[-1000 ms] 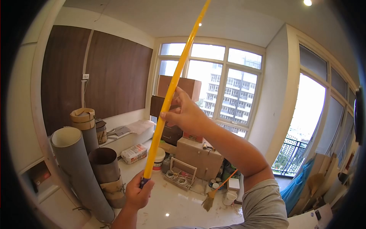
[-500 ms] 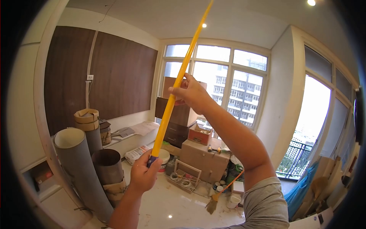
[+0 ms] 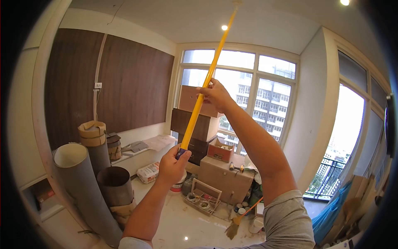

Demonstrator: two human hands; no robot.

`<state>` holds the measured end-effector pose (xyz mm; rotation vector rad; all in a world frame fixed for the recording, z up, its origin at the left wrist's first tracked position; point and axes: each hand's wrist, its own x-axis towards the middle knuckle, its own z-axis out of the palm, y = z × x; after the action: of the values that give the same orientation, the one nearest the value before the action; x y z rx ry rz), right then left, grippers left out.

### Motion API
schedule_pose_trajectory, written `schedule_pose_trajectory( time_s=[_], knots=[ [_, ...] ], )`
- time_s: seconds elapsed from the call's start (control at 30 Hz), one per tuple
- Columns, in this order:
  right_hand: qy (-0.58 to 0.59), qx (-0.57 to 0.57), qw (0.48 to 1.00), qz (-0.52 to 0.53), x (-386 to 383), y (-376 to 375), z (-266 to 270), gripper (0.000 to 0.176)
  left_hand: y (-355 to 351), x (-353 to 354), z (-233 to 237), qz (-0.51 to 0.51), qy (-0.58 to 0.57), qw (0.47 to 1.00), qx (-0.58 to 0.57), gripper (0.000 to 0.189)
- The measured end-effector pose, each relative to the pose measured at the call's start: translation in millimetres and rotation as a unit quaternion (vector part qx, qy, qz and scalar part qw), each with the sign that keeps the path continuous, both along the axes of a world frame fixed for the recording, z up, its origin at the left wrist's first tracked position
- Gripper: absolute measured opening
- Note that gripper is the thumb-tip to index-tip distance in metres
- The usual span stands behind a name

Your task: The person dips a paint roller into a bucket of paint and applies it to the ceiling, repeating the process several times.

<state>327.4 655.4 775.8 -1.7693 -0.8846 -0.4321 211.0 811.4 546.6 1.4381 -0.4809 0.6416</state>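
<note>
A long yellow extension pole [image 3: 193, 123] slants up from my hands toward the white ceiling [image 3: 269, 18]. My left hand [image 3: 172, 166] is closed around its dark blue lower end. Farther up the shaft, my right hand [image 3: 216, 96] grips the pole with thumb and fingers. At the top of the frame, the pole's far end meets a small pale head [image 3: 236, 4] at or close to the ceiling; its kind and whether it touches cannot be made out.
Large grey rolls [image 3: 78, 186] stand at the left. Ahead are a brown cabinet [image 3: 224, 176], a red-fronted box [image 3: 220, 151], a wooden tool tray [image 3: 203, 199], a broom [image 3: 234, 228] and a bucket [image 3: 177, 185]. A ceiling light [image 3: 224, 28] glows beside the pole.
My left hand has risen and shifted right with the pole's lower end. My right hand has moved slightly right. The pole's far end has come into view near the ceiling.
</note>
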Motion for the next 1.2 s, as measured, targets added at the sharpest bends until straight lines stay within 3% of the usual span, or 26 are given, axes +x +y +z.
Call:
schedule_pose_trajectory(
  time_s=[0.2,0.33,0.43,0.67,0.77,0.9,0.97,1.2],
  knots=[
    [0.010,-0.027,0.999,0.017,-35.2,11.4,-19.5,0.064,13.3,-6.7,-35.3,0.018,-0.012,1.000,0.002,0.034],
    [0.001,-0.057,0.998,0.037,-80.7,22.6,-38.5,0.078,29.5,-55.1,-58.8,0.014,0.010,1.000,0.001,0.039],
    [-0.039,-0.068,0.996,0.035,-111.0,33.5,-55.1,0.070,36.2,-101.0,-67.8,-0.042,0.028,0.996,-0.071,0.042],
    [-0.034,-0.118,0.990,0.069,-196.9,51.6,-65.9,0.089,65.8,-180.4,-95.1,-0.008,0.061,0.995,-0.081,0.048],
    [-0.037,-0.118,0.989,0.076,-212.6,57.4,-56.8,0.089,72.0,-199.2,-89.6,0.001,0.050,0.996,-0.074,0.047],
    [-0.005,-0.102,0.992,0.075,-207.6,62.7,-37.3,0.081,75.6,-190.1,-63.4,0.016,0.049,0.997,-0.052,0.045],
    [-0.016,-0.057,0.994,0.094,-185.5,64.8,-36.8,0.069,74.9,-176.1,-52.7,0.012,0.050,0.997,-0.053,0.043],
    [0.005,-0.015,0.997,0.069,-92.1,54.2,-10.0,0.061,58.9,-98.7,-13.3,0.001,0.029,0.999,-0.017,0.035]
  ],
)
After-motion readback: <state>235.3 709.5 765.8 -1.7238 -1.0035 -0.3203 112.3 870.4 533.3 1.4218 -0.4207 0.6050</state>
